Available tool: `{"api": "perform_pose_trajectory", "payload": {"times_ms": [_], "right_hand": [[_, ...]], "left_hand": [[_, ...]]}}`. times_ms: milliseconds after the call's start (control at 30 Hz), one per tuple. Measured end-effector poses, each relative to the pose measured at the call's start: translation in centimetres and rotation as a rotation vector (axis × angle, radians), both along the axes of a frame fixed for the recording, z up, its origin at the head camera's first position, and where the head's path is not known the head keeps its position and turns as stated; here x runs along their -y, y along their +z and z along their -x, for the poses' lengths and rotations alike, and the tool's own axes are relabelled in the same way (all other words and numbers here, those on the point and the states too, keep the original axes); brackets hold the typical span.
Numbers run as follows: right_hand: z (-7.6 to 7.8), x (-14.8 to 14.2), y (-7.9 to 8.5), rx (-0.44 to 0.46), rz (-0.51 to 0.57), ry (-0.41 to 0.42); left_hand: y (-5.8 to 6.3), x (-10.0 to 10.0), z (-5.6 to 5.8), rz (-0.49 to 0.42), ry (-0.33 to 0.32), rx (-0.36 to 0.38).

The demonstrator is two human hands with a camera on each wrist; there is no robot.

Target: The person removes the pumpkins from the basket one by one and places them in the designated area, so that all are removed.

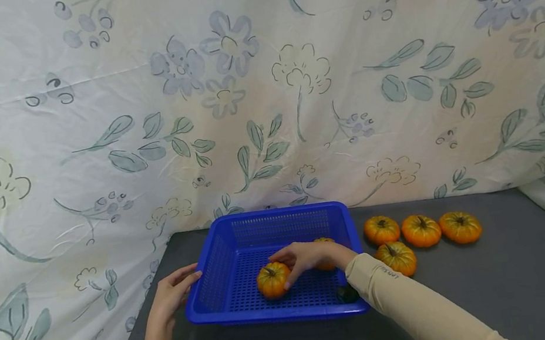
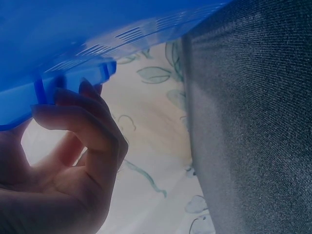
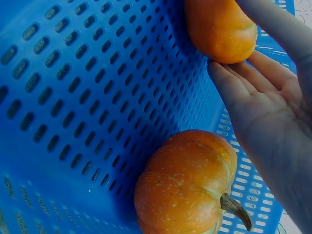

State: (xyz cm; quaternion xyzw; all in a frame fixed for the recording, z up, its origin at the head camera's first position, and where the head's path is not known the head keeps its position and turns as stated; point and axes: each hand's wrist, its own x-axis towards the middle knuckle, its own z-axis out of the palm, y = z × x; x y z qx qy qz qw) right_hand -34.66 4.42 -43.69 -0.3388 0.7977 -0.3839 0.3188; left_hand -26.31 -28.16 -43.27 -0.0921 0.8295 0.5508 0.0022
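Observation:
A blue plastic basket [image 1: 295, 312] with slotted walls and floor stands on the dark table. My right hand [image 1: 308, 254] reaches into it and holds a small orange pumpkin [image 1: 272, 282] between thumb and fingers, low over the basket floor. In the right wrist view this held pumpkin [image 3: 222, 31] is at the top, with the fingertips against its side. A second pumpkin [image 3: 185, 185] with a curved stem lies in the basket, partly hidden behind the right hand in the head view. At the basket's left rim, my left hand [image 1: 170, 296] grips the edge, its fingers [image 2: 97, 126] curled.
To the right of the basket, several orange pumpkins [image 1: 421, 231] sit close together on the dark tabletop [image 1: 523, 267]. Behind and to the left hangs a white cloth [image 1: 270, 152] printed with flowers and leaves.

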Motion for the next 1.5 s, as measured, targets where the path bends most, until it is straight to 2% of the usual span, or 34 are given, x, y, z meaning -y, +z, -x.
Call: {"api": "perform_pose_trajectory", "payload": {"times_ms": [133, 333, 567, 700, 933, 1233, 1500], "right_hand": [[-0.2, 0.1, 0.0, 0.031, 0.001, 0.0], [-0.3, 0.4, 0.2, 0.015, -0.022, 0.009], [-0.2, 0.9, 0.1, -0.074, -0.028, 0.093], [-0.3, 0.9, 0.3, -0.097, -0.031, 0.107], [-0.3, 0.7, 0.7, -0.125, -0.023, 0.073], [0.0, 0.4, 1.2, -0.049, 0.073, -0.002], [-0.6, 0.3, 2.0, -0.039, 0.111, -0.071]], "left_hand": [[0.0, 0.0, 0.1, 0.009, 0.002, 0.005], [-0.2, 0.2, 0.2, 0.013, 0.004, 0.004], [0.1, 0.1, 0.0, 0.015, 0.005, -0.001], [0.1, -0.1, -0.1, 0.01, 0.016, 0.0], [0.2, -0.1, 0.0, 0.013, 0.005, 0.005], [0.1, 0.0, 0.1, 0.009, -0.002, 0.003], [0.1, 0.5, -0.1, 0.009, -0.016, -0.003]]}}
